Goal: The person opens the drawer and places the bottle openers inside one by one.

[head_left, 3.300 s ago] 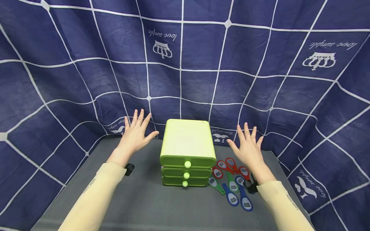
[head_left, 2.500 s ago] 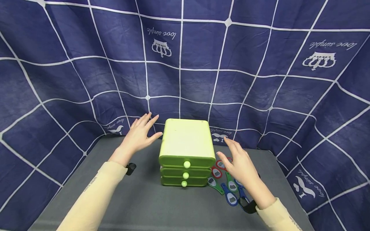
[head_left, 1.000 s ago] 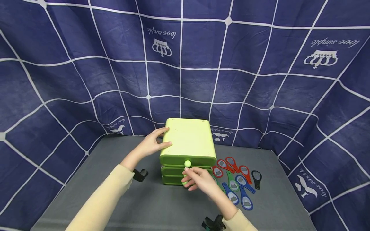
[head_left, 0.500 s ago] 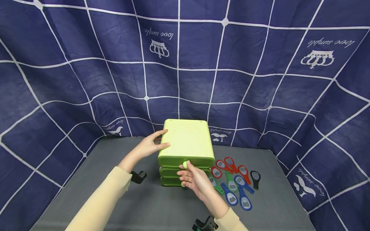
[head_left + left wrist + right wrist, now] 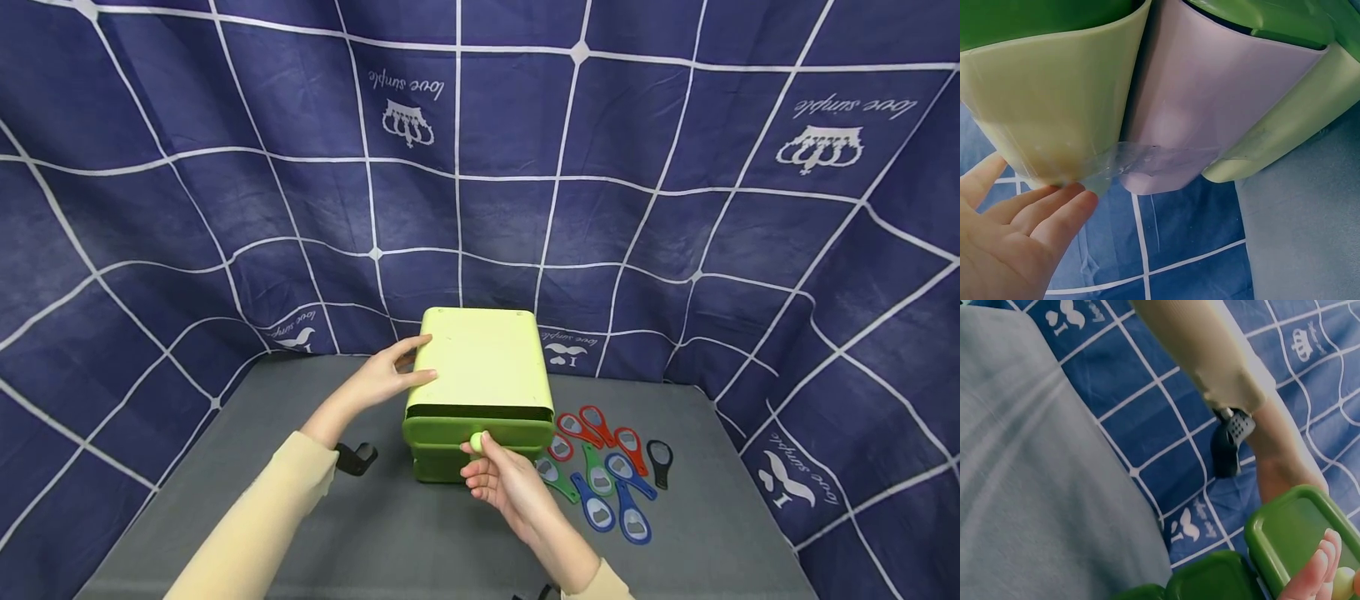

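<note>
A small three-tier drawer cabinet [image 5: 480, 358] stands on the table, with a pale yellow-green top casing and green drawer fronts. My left hand [image 5: 378, 379] rests against its upper left side, the thumb at the top edge. In the left wrist view its extended fingers [image 5: 1066, 219] touch the casing near the back. My right hand [image 5: 510, 487] pinches the round knob [image 5: 476, 442] of the top drawer [image 5: 435, 431], which is pulled out a little; a dark gap shows above its front. What lies inside is hidden. The right hand covers part of the lower drawers.
Several bottle openers lie to the right of the cabinet: red [image 5: 628, 446], green [image 5: 598, 475], blue [image 5: 633, 521] and a black one [image 5: 660, 458]. The grey tabletop [image 5: 360, 533] ends at a blue checked curtain [image 5: 495, 225] behind and at both sides.
Both hands have come in from the air: the left onto the cabinet's side, the right onto the top knob. The top drawer has since slid slightly out toward me.
</note>
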### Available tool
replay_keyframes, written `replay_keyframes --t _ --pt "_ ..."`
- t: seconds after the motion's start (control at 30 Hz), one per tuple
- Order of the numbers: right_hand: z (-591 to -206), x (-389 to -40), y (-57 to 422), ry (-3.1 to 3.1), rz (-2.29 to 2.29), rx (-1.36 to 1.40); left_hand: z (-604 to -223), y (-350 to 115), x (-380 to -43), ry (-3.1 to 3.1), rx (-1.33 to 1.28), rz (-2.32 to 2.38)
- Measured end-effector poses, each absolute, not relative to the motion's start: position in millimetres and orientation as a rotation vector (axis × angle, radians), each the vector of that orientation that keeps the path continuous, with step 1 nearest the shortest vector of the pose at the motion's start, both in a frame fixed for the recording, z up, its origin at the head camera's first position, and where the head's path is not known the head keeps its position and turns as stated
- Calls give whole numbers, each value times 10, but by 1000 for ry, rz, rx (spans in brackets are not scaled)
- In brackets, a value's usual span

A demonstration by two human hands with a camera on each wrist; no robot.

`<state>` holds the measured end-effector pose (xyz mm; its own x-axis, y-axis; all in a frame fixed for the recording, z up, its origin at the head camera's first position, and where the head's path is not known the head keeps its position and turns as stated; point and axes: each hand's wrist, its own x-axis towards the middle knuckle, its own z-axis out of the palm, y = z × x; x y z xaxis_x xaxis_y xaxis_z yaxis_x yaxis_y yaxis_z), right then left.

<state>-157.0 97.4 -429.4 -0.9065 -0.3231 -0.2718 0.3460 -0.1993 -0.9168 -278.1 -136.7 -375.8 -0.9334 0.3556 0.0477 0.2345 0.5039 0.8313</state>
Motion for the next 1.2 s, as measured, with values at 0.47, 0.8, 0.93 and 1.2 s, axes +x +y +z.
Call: replay_keyframes --t 0.47,0.8,0.93,1.2 --pt "-4342 -1123 1072 1546 -2089 -23 -3734 -1369 -2791 2568 545 1443" --pt "-4421 -926 1126 1432 -2047 -112 -3761 -1377 -2802 2531 565 1477" --pt "-4429 -869 1140 1399 -2046 -128 -3757 -1375 -2801 2528 549 1474" --pt "-4515 -795 1133 1424 -2036 -107 -3761 -1364 -2804 2547 557 1484"
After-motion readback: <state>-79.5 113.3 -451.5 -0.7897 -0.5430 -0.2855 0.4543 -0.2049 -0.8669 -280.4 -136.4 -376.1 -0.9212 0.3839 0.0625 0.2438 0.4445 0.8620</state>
